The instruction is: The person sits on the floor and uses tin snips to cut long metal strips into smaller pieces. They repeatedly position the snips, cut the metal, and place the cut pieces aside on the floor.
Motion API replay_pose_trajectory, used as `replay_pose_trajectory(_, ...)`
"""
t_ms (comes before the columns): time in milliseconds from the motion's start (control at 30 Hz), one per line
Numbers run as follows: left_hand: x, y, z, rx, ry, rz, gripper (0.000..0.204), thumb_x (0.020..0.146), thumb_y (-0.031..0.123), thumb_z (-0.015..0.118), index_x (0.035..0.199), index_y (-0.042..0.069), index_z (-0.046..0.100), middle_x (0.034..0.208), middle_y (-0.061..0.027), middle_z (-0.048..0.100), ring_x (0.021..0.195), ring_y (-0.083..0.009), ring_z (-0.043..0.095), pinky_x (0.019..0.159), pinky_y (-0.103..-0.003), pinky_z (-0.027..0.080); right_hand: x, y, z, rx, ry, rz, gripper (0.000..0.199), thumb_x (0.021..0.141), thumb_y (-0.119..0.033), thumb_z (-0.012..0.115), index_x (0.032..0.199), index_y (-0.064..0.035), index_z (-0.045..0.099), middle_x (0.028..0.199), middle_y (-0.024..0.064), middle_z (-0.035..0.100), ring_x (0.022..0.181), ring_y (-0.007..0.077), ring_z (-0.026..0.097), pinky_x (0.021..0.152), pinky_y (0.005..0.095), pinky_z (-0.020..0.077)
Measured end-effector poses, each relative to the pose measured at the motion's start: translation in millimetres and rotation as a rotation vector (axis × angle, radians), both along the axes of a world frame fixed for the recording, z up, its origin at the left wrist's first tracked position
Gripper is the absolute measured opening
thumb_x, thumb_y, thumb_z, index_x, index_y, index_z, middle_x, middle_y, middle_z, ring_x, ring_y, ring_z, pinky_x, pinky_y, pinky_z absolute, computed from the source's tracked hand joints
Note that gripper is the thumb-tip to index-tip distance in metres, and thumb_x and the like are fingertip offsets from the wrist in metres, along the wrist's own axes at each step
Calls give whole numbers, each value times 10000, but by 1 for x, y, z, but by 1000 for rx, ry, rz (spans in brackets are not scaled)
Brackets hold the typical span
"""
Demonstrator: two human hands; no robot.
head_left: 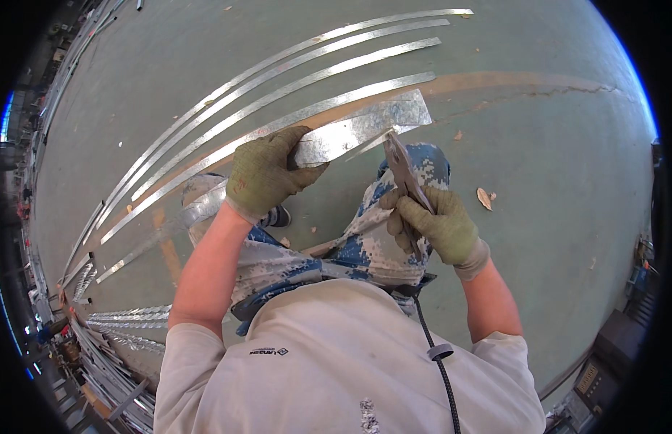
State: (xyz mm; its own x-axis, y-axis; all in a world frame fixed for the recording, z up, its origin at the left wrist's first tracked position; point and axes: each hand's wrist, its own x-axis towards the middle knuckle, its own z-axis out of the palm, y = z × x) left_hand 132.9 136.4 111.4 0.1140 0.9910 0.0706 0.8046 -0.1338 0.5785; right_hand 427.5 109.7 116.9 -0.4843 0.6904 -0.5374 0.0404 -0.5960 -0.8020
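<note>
Gripping a metal strip (pixel 350 130) in our gloved left hand (pixel 267 173), we close the fingers and thumb around its near part, pinching it flat. The strip runs long from lower left to upper right, its free end pointing up and to the right, away from us; its other end trails down past our left knee toward the lower left. Our gloved right hand (pixel 437 228) is wrapped tight around the handles of a pair of snips (pixel 402 170), whose blades point up and slightly left, their tips meeting the strip's lower edge just right of the left hand. A thin sliver curls off the strip at the blades.

Beyond the strip, on the green floor (pixel 553 166), we count four long loose strips (pixel 292 72) lying side by side, all parallel to the held strip and curving the same way. To the strip's lower left lies a heap of more cut strips (pixel 126 322), too many and too tangled to count. Right of the snips, one dry leaf (pixel 485 198) lies on the floor.
</note>
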Motion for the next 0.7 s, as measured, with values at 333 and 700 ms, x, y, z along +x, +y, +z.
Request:
replay_pose_trajectory(333,-5,3,-14,132,55,-45,517,733,220,904,1174,5,742,783,-109,720,648,-181,679,661,-317,568,12,15,-32,-235,515,105,328,1059,-269,601,1152,38,671,766,121,680,547,189,627,467,291,487)
replay_pose_trajectory(700,-6,3,-15,38,115,-20,544,766,314,872,1222,50,735,917,-116,764,777,-234,741,715,-348,587,15,19,-51,-311,636,94,396,1010,-329,682,1114,52,665,709,182,677,460,242,601,420,339,475)
